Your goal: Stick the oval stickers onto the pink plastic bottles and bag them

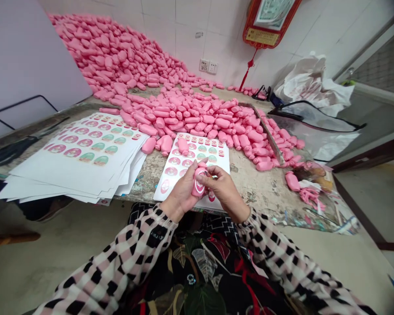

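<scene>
Pink bottle [199, 183] partly hidden by left hand [181, 190] and right hand [225, 189], sticker sheet [213, 151] with print too small to read

A great heap of pink bottles [111, 57] fills the far end of my tabletop [256, 192] against the tiled wall, and more spill toward me in a long drift [197, 118]. On my left lies an uneven stack of printed label sheets [85, 153]. A double wall socket [207, 66] sits above the heap, near a red-framed plaque [267, 22] with a red tassel [247, 70]. To my right, a white plastic bag [305, 83] slumps behind a clear plastic bag [315, 131] with black edging.
</scene>
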`<move>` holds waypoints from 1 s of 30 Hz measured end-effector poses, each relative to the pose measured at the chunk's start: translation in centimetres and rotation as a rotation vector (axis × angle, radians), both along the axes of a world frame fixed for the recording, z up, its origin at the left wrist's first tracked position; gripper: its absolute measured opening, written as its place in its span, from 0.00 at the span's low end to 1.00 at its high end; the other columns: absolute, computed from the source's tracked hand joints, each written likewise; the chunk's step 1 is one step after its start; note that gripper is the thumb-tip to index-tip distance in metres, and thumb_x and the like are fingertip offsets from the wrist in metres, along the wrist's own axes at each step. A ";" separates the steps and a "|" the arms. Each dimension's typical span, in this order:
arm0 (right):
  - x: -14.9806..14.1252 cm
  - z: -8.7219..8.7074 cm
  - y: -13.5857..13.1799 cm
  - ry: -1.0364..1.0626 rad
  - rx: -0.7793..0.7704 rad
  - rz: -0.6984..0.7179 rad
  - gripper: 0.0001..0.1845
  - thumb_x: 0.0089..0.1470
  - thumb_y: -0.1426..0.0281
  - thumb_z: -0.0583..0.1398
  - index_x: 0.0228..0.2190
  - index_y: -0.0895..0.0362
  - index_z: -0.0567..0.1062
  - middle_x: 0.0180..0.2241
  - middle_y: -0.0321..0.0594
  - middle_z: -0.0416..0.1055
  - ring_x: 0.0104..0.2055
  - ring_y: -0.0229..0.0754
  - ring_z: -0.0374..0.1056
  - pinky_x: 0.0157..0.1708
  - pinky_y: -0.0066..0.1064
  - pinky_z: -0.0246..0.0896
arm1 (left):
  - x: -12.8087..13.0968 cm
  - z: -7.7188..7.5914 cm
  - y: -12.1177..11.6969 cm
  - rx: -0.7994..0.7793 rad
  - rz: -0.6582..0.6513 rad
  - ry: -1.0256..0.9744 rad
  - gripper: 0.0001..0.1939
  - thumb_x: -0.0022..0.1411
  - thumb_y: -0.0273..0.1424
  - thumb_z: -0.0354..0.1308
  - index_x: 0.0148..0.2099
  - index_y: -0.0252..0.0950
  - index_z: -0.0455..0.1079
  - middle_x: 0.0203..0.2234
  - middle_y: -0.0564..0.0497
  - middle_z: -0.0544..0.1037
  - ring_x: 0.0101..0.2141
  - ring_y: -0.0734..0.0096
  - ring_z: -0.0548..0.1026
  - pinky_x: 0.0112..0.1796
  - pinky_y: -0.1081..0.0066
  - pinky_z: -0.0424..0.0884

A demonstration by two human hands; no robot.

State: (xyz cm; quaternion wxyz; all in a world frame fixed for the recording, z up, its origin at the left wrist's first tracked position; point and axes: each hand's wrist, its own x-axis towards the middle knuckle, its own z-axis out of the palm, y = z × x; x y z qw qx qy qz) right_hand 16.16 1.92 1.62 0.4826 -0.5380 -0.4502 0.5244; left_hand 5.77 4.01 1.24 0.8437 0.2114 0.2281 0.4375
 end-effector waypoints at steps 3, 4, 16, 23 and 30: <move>-0.5 -0.6 -0.7 -0.046 0.048 0.010 0.18 0.38 0.60 0.66 0.31 0.56 0.69 0.27 0.32 0.65 0.23 0.33 0.60 0.23 0.27 0.57 | -0.2 0.0 0.4 -0.033 0.047 -0.024 0.21 0.61 0.39 0.51 0.54 0.38 0.64 0.34 0.48 0.73 0.29 0.74 0.72 0.29 0.76 0.71; -0.5 -0.7 -0.9 -0.083 0.062 0.011 0.18 0.37 0.61 0.66 0.31 0.56 0.70 0.29 0.32 0.65 0.26 0.33 0.61 0.26 0.27 0.58 | -0.3 0.0 0.5 -0.051 0.051 -0.033 0.21 0.61 0.38 0.51 0.54 0.37 0.64 0.33 0.48 0.73 0.29 0.73 0.73 0.30 0.75 0.71; 1.7 1.0 -0.3 0.120 -0.092 0.122 0.20 0.38 0.58 0.66 0.30 0.57 0.69 0.21 0.31 0.65 0.17 0.31 0.58 0.16 0.26 0.53 | 0.2 0.2 -0.5 0.029 -0.041 0.106 0.21 0.59 0.47 0.50 0.42 0.34 0.66 0.20 0.54 0.66 0.18 0.76 0.67 0.18 0.75 0.65; 4.2 1.4 -2.3 0.068 -0.071 0.043 0.17 0.41 0.58 0.64 0.28 0.56 0.70 0.20 0.29 0.65 0.19 0.30 0.58 0.20 0.24 0.54 | 0.8 0.6 -3.1 0.349 -0.257 0.305 0.23 0.59 0.41 0.54 0.54 0.40 0.57 0.25 0.53 0.69 0.22 0.74 0.69 0.23 0.74 0.65; 10.5 1.2 -8.1 -0.167 -0.078 -0.115 0.19 0.41 0.61 0.65 0.36 0.55 0.72 0.33 0.35 0.71 0.34 0.37 0.66 0.37 0.31 0.60 | 2.4 -1.4 -4.8 0.672 -0.410 0.590 0.29 0.51 0.26 0.58 0.57 0.42 0.62 0.27 0.52 0.72 0.25 0.72 0.67 0.29 0.73 0.64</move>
